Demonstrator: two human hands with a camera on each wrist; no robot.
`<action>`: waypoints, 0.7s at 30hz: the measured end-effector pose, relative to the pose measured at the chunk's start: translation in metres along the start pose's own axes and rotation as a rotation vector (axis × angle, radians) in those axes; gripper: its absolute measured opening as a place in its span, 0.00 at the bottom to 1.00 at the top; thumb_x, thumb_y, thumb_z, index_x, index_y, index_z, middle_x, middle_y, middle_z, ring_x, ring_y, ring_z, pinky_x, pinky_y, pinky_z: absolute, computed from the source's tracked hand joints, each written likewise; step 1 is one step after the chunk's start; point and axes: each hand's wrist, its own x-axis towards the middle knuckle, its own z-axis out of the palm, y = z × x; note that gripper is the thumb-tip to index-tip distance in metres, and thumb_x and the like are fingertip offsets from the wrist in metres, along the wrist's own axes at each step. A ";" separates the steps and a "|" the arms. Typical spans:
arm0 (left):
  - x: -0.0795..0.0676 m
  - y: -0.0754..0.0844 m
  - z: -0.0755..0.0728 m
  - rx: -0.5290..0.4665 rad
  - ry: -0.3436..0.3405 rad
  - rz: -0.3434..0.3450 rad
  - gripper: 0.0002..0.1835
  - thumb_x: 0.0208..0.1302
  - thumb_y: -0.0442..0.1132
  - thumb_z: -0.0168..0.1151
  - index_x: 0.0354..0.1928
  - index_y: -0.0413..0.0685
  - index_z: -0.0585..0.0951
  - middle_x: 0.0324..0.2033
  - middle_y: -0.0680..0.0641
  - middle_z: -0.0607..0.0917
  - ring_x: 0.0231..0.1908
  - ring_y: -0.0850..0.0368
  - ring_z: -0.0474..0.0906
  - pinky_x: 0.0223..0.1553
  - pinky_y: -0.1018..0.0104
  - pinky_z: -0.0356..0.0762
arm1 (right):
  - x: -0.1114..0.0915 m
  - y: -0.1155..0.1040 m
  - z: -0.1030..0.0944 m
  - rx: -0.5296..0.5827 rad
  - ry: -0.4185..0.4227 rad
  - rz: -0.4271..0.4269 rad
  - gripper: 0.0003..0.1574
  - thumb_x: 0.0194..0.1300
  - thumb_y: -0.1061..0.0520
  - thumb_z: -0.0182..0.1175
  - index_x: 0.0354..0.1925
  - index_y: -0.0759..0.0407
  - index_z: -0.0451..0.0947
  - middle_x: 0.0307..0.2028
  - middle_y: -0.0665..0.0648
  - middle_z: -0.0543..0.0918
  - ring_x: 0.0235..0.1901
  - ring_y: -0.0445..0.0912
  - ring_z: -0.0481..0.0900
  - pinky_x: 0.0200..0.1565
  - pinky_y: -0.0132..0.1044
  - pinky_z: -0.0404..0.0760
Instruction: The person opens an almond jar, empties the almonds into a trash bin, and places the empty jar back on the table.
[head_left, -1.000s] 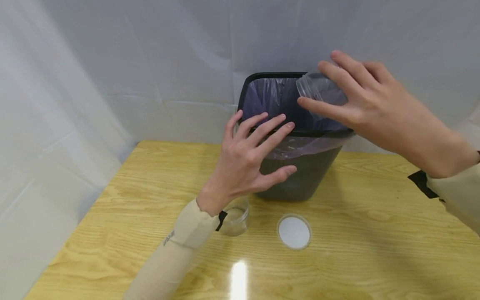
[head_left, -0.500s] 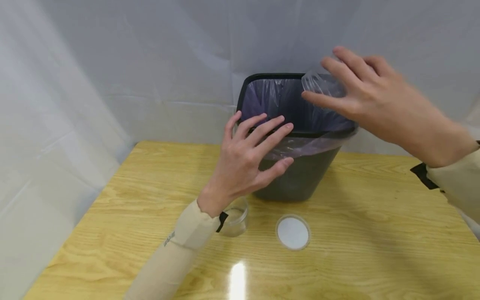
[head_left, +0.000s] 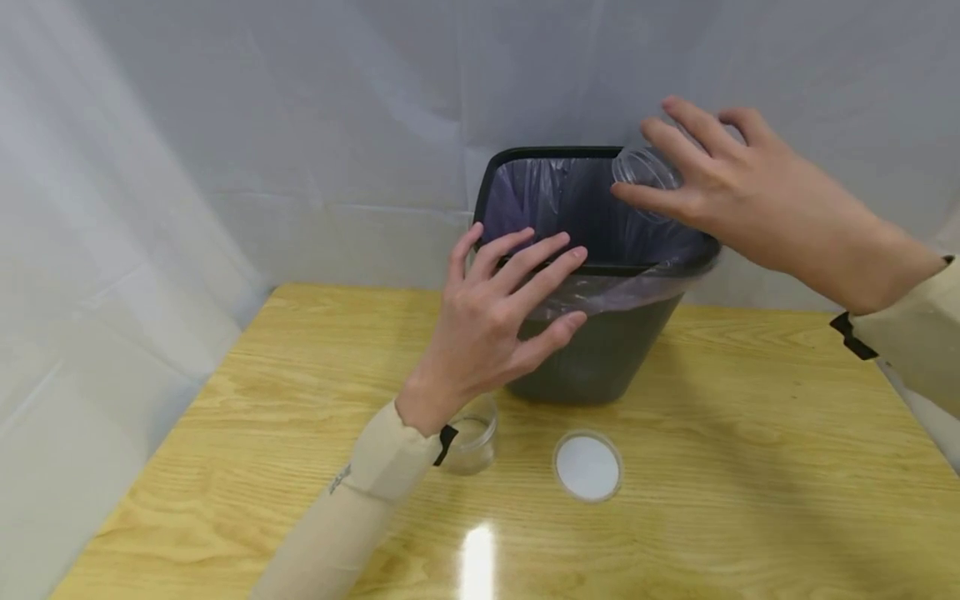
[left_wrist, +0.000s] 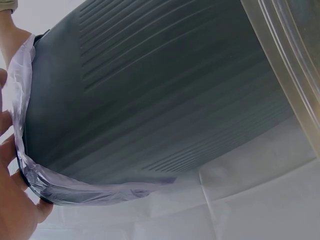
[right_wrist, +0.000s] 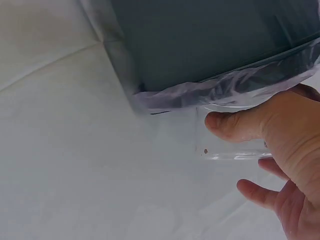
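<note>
A dark grey trash bin (head_left: 592,354) lined with a translucent purplish bag (head_left: 540,187) stands on the wooden table. My left hand (head_left: 491,312) rests at its near left rim, fingers spread over the edge and thumb outside. Above the far right part of the bin's mouth, my right hand (head_left: 738,192) holds a clear plastic jar (head_left: 645,171) between thumb and fingers, tilted on its side. In the right wrist view, a small brown speck shows on the jar (right_wrist: 232,149) beside the thumb. Whether anything else is inside the jar cannot be told.
Behind my left wrist, another clear jar (head_left: 474,450) stands on the table (head_left: 720,500), partly hidden. To its right lies a round lid (head_left: 588,467) with a white centre. White sheeting (head_left: 337,125) hangs behind and at the left of the table.
My right hand has moved slightly to the right with the jar, whose tilt has altered a little. The bin's right rim has shifted slightly right. My left hand stays nearly still.
</note>
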 end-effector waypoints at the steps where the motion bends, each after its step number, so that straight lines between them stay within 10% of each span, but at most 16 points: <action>1: 0.000 0.000 0.000 0.000 0.000 0.000 0.28 0.63 0.60 0.54 0.63 0.61 0.73 0.61 0.53 0.76 0.63 0.51 0.67 0.69 0.41 0.47 | -0.002 0.001 0.001 0.001 -0.002 0.007 0.55 0.41 0.75 0.71 0.65 0.46 0.67 0.66 0.70 0.60 0.68 0.62 0.57 0.50 0.57 0.71; 21: 0.000 0.000 0.000 -0.003 0.008 0.000 0.28 0.63 0.60 0.55 0.63 0.60 0.74 0.60 0.53 0.77 0.63 0.51 0.67 0.69 0.42 0.48 | 0.002 -0.008 -0.005 0.049 0.035 -0.011 0.55 0.41 0.75 0.71 0.66 0.46 0.66 0.65 0.70 0.61 0.67 0.63 0.58 0.50 0.58 0.71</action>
